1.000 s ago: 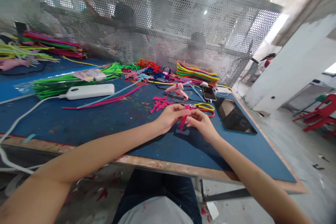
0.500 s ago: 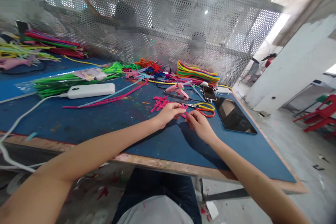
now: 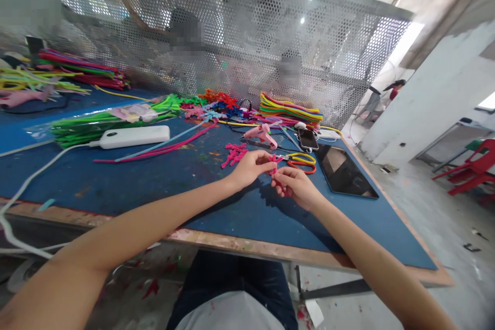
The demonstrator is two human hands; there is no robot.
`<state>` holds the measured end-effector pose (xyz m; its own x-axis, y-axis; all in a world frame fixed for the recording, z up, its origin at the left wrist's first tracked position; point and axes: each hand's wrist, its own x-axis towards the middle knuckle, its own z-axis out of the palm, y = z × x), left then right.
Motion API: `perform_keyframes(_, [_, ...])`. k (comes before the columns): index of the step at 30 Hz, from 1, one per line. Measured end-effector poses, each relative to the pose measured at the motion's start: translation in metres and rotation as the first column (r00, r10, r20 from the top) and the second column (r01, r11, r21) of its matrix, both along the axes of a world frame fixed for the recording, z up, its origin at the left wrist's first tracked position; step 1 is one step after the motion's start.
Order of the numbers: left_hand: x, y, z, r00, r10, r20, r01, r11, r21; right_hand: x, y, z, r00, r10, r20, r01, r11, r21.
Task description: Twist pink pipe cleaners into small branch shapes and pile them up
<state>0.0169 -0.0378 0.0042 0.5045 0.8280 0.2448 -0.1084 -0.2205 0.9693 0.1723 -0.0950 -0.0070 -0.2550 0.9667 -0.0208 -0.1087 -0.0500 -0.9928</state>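
Note:
Both hands meet above the blue table (image 3: 154, 185) and pinch one small pink pipe-cleaner piece (image 3: 275, 161). My left hand (image 3: 251, 166) grips its upper part with closed fingertips. My right hand (image 3: 296, 185) is curled round its lower end. Just beyond my left hand lies a small heap of shaped pink pipe-cleaner pieces (image 3: 233, 152). Scissors with yellow and red handles (image 3: 300, 161) rest right behind my fingers.
A pink glue gun (image 3: 263, 134), a phone (image 3: 308, 138) and a dark tablet (image 3: 342, 169) lie at the right. A white power strip (image 3: 131, 137), green pipe cleaners (image 3: 100, 122) and coloured bundles (image 3: 290, 108) sit farther back. A perforated metal screen (image 3: 240, 46) closes the far side.
The pink piece hung loose below my hands a second ago; now it is gathered tight between my fingertips. Both hands have shifted slightly away from me.

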Motion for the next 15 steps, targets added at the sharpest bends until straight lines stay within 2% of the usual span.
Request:
perform_keyframes(2, [0.0002, 0.001, -0.001, 0.999, -0.006, 0.032, 0.008, 0.997, -0.073, 0.003, 0.0021, 0.0011, 0.994, -0.03, 0.107, 0.02, 0.996, 0.092])
perform_keyframes(5, [0.0005, 0.0013, -0.0036, 0.996, -0.028, 0.086, 0.042, 0.985, -0.169, 0.0074, 0.0048, 0.0017, 0.952, -0.075, 0.296, -0.011, 0.96, 0.278])
perform_keyframes(7, [0.0008, 0.0006, -0.0053, 0.995, -0.024, 0.096, 0.043, 0.978, -0.206, 0.0086, 0.0056, 0.0004, 0.929, -0.117, 0.352, -0.008, 0.942, 0.335])
perform_keyframes(12, [0.0031, -0.0022, -0.0084, 0.998, -0.014, 0.067, 0.025, 0.985, -0.17, 0.0043, 0.0044, -0.0064, 0.919, -0.209, 0.333, 0.092, 0.938, 0.334])
perform_keyframes(15, [0.0045, -0.0026, -0.0076, 0.997, 0.001, 0.081, 0.01, 0.991, -0.134, 0.0021, 0.003, -0.0077, 0.853, -0.328, 0.406, 0.117, 0.878, 0.464])
